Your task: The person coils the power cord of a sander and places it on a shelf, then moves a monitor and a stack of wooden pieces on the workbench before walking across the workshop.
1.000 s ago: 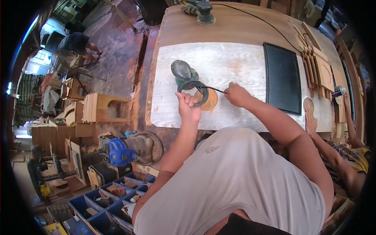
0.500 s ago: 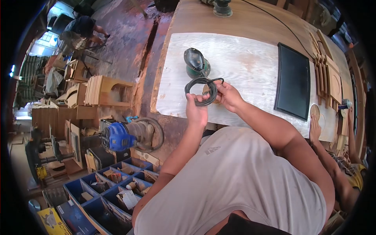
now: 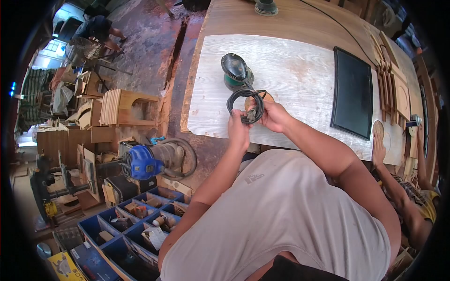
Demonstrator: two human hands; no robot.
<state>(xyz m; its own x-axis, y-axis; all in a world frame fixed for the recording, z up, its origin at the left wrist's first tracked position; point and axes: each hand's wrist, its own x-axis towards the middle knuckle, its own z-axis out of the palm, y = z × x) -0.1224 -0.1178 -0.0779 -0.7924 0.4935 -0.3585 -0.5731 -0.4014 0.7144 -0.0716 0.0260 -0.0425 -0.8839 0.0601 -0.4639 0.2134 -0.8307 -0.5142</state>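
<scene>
A coiled black cable point(image 3: 230, 104) is held between my two hands above the near left part of a whitish board point(image 3: 290, 61). My left hand point(image 3: 239, 129) is closed on the coil's lower left side. My right hand point(image 3: 273, 115) pinches its right side, near what looks like the plug end. Just beyond the coil stands a green and black sander point(image 3: 236, 70), and the cable runs up to it. A round tan disc point(image 3: 266, 97) lies on the board, partly hidden behind the coil and my right hand.
A black framed panel point(image 3: 351, 93) lies at the right, beside wooden pieces point(image 3: 388, 89). A co-worker's hand point(image 3: 378, 150) touches a round disc point(image 3: 378, 129). On the left are a blue vacuum point(image 3: 143, 162) and a divided blue bin point(image 3: 119, 239). Another person point(image 3: 96, 29) bends down farther back.
The coil and both my hands have shifted slightly right. My right hand has moved down the coil's right side, and more of the tan disc shows behind it.
</scene>
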